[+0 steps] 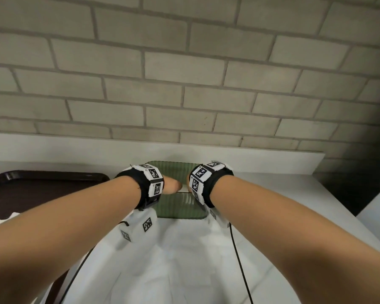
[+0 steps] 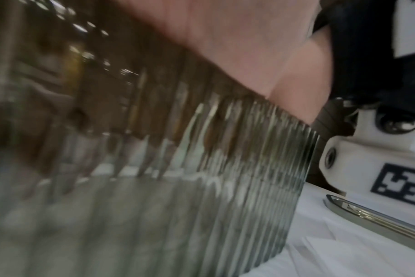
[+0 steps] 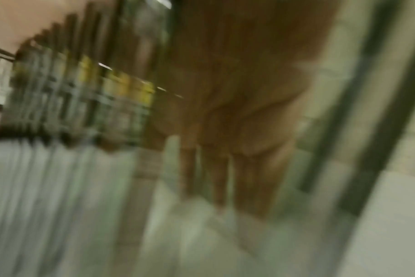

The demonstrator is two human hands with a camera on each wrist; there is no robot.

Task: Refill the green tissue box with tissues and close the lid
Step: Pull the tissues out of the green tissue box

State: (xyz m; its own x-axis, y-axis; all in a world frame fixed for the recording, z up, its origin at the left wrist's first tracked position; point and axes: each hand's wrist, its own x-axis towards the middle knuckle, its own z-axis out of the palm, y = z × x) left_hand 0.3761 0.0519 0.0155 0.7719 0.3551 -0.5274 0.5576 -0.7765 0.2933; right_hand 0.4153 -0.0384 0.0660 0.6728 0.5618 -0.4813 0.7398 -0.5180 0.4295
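The green ribbed tissue box (image 1: 178, 205) stands on a white sheet near the back wall, between my two wrists. My left hand (image 1: 172, 185) grips its left end with the thumb lying across the top. In the left wrist view the palm (image 2: 237, 46) sits on the ribbed box (image 2: 201, 206). My right hand is hidden behind its wrist band in the head view. The blurred right wrist view shows its fingers (image 3: 237, 140) reaching down the side of the box (image 3: 59, 112). A bit of white tissue (image 1: 184, 188) shows at the top between the hands.
A dark brown tray (image 1: 42, 183) lies at the left. The white counter (image 1: 272, 194) ends at the brick wall behind and drops off at the right. A shiny metal strip (image 2: 379, 219) lies on the white sheet (image 1: 184, 260) by the box.
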